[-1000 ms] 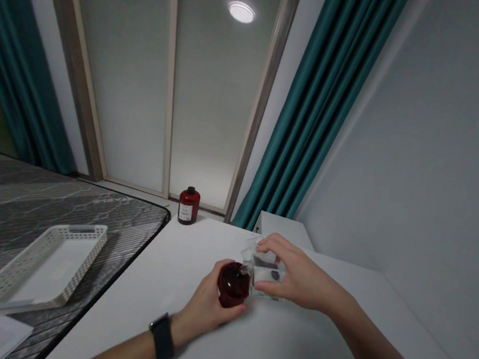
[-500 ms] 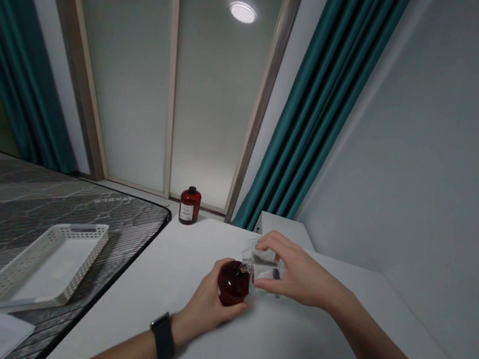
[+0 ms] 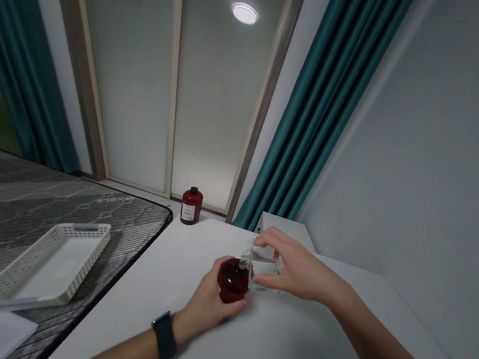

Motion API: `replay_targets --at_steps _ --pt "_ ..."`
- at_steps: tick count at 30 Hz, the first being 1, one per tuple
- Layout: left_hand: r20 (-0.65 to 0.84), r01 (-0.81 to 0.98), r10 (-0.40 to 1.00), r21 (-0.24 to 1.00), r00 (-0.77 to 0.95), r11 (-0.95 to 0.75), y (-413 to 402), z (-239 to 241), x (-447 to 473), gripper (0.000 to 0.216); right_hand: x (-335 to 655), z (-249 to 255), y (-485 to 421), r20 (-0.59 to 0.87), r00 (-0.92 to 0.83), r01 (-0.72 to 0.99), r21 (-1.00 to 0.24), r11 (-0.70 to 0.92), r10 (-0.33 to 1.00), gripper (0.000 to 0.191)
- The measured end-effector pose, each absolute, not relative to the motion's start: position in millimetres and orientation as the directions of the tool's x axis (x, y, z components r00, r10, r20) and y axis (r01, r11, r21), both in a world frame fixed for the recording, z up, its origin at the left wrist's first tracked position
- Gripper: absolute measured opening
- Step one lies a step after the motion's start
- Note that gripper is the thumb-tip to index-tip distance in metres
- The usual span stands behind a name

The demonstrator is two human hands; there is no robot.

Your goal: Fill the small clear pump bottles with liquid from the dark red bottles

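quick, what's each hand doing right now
Left hand: closed around the dark red bottle.
Right hand: closed on the tilted clear container.

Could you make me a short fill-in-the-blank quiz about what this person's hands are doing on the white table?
1. The left hand holds a dark ____ bottle.
2. The right hand tilts a clear ____ against that bottle.
3. A black watch sits on the ____ wrist.
4. The white basket lies on a grey ____ mat.

Missing words: red; cup; left; patterned
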State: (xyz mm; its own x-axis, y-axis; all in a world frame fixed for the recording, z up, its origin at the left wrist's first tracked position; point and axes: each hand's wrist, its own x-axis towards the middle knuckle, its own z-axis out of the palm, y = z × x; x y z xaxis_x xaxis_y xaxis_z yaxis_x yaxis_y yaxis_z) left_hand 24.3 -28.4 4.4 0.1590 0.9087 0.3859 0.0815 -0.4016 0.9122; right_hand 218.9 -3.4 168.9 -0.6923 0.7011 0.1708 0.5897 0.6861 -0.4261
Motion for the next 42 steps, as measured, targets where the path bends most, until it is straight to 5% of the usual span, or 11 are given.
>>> replay_targets --at_steps 42 --pt "0.378 0.149 0.910 0.903 0.173 -0.403 -27.7 4.9 22.2 0.074 226.0 166.5 -2.2 0.170 -0.705 0.576 -0.430 0.695 0.689 0.041"
